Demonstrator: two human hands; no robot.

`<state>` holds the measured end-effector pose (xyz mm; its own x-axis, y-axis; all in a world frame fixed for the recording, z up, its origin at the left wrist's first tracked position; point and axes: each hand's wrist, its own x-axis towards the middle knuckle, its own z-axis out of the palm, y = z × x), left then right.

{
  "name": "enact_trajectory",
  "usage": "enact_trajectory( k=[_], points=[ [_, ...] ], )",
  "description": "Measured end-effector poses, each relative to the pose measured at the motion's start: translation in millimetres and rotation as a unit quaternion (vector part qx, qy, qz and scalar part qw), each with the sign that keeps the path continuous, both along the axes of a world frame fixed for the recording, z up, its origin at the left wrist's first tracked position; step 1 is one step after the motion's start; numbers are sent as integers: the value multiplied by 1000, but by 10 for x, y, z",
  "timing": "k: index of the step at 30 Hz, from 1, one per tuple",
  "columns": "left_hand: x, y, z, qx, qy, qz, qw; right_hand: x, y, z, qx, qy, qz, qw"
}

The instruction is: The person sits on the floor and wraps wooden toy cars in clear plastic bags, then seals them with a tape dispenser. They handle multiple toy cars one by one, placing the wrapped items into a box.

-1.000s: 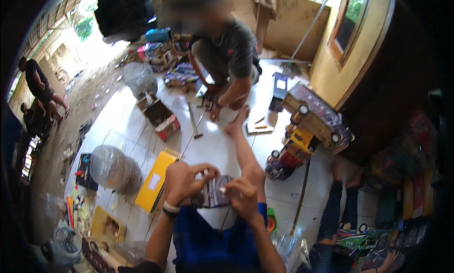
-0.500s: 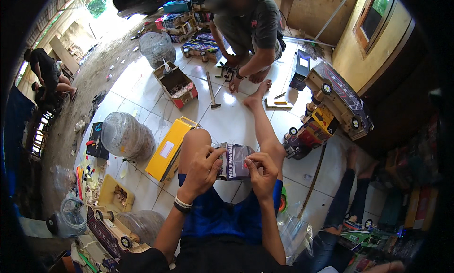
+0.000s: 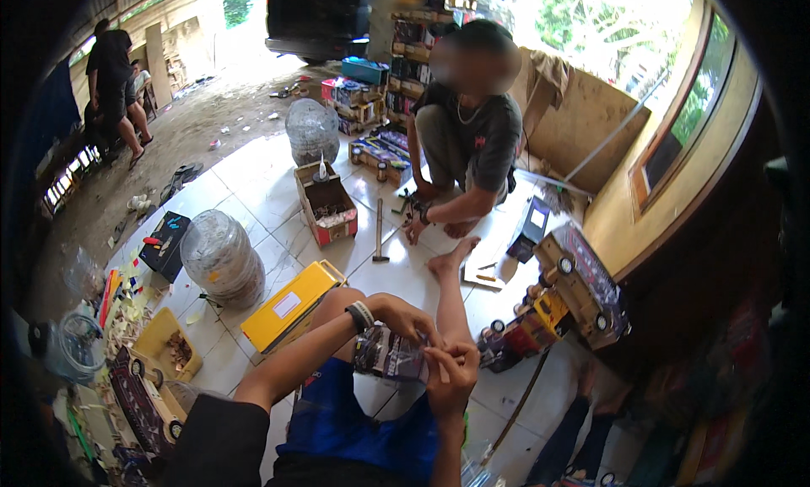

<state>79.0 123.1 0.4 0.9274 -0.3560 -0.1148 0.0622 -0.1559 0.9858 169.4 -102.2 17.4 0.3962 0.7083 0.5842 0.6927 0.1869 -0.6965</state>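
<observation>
A small, dark, box-like piece with printed panels (image 3: 384,354) is between my thighs, its right end against my hands. My left hand (image 3: 405,317) reaches over its upper right part, fingers bent and pinched at that corner. Beside the right end, my right hand (image 3: 453,373) is closed, its thumb and fingertips meeting those of my left. Whatever lies between the left fingertips is too small to make out. Part of the piece's right end is hidden by my fingers.
A yellow box (image 3: 291,306) stands left of my knee. Beyond lie a hammer (image 3: 380,232) and an open wooden box (image 3: 325,209). A crouching person (image 3: 468,141) works ahead. Toy trucks (image 3: 582,280) stand at right; a clear ribbed container (image 3: 221,255) and yellow tub (image 3: 164,344) at left.
My left hand has moved from the piece's left end to its right end, joining my right hand. The piece has shifted slightly left and down in view. The head view has tilted up.
</observation>
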Motion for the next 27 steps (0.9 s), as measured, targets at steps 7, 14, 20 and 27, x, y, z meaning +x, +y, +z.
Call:
enact_trajectory(
  k=[7,14,20,27],
  points=[
    [218,80,-60,-92,91,-84,988,-173,-48,-40,48,4,-76,996],
    [193,-17,-116,-60,62,-34,996,-322,-44,-51,-95,49,-36,994],
    [173,-52,-162,-71,5,-1,997,-283,-117,-268,-102,-21,-80,991],
    [-163,-410,-126,64,-167,243,953,-218,-19,-505,-46,32,-91,994]
  ],
)
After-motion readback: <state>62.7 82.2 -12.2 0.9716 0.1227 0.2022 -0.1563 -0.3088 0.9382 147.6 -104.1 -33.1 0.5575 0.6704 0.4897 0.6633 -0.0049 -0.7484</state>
